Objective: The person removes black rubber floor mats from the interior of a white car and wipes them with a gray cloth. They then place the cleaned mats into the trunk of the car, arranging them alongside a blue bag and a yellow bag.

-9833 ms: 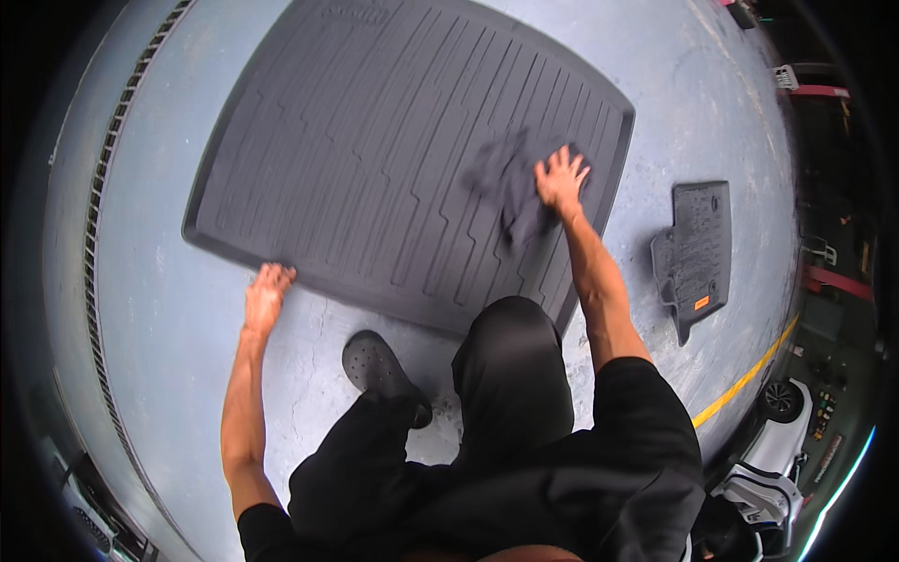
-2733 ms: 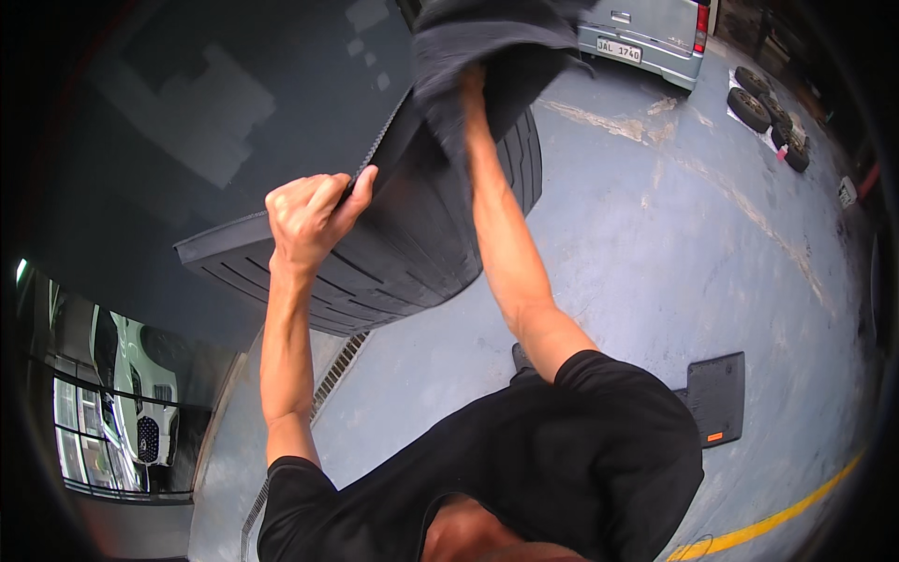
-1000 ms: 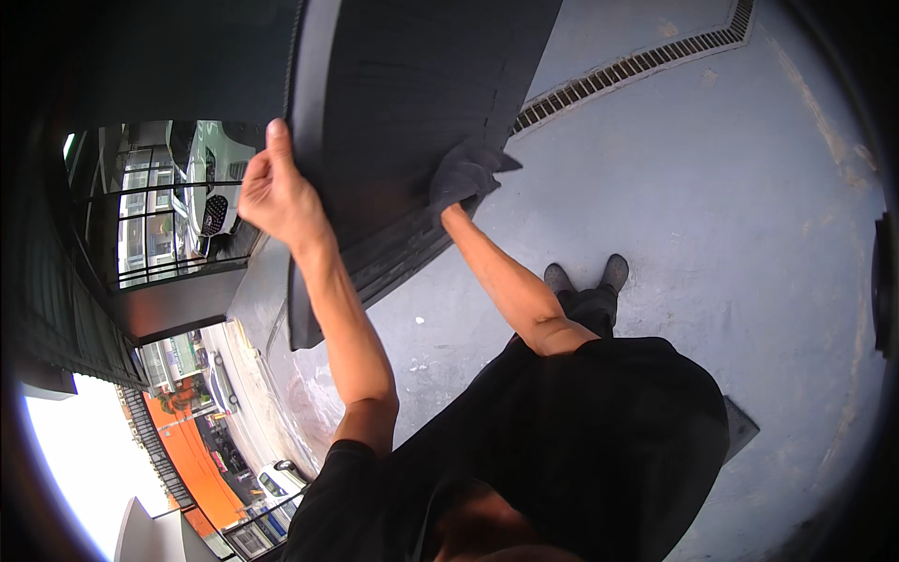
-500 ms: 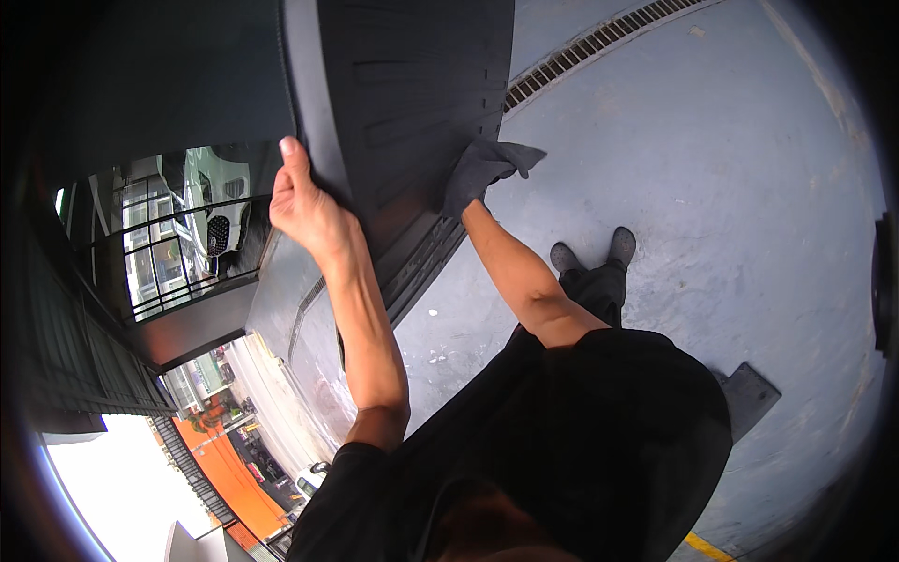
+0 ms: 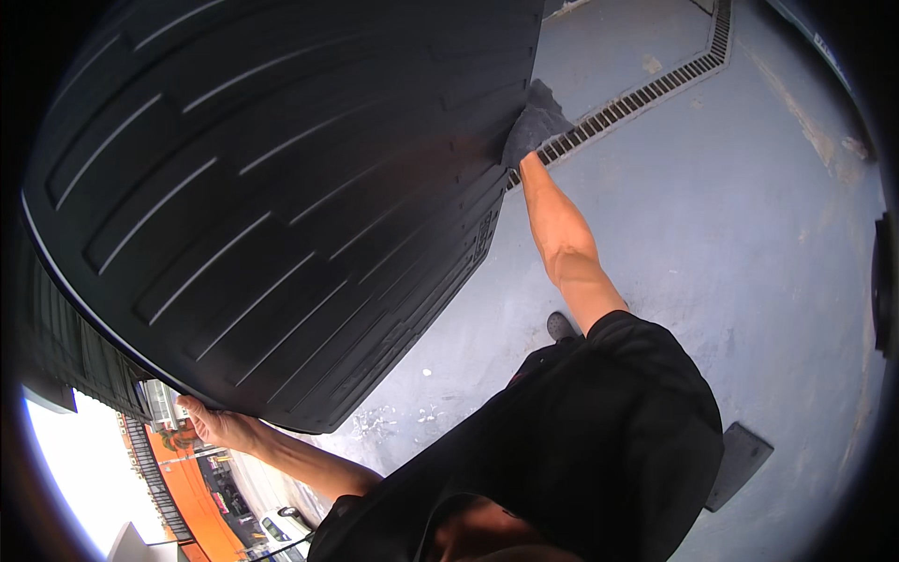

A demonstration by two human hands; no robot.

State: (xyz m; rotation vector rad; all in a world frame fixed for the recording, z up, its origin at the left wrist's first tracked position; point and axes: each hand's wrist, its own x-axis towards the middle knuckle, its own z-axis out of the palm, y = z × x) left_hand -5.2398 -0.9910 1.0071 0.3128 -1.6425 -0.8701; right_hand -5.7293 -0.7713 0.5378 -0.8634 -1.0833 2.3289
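Observation:
A large black mat (image 5: 281,178), moulded with raised ribs like a car cargo mat, is held up in front of me. At its lower left edge, my left hand (image 5: 215,426) is closed on the rim, the thumb showing and the other fingers mostly hidden. A dark grey cloth (image 5: 538,122) covers most of my right hand (image 5: 526,157), which presses it against the mat's right edge. How the right fingers curl inside the cloth is hidden.
A grated drain (image 5: 627,103) crosses the blue-grey floor (image 5: 712,244). A dark flat slab (image 5: 740,464) lies on the floor to my right. Below left, beyond the mat, a white car (image 5: 281,526) and an orange wall (image 5: 192,492) show outside.
The mat has swung round, so its ribbed face now fills the upper left. My left hand moved down and left with its edge; my right hand and the cloth reached farther away.

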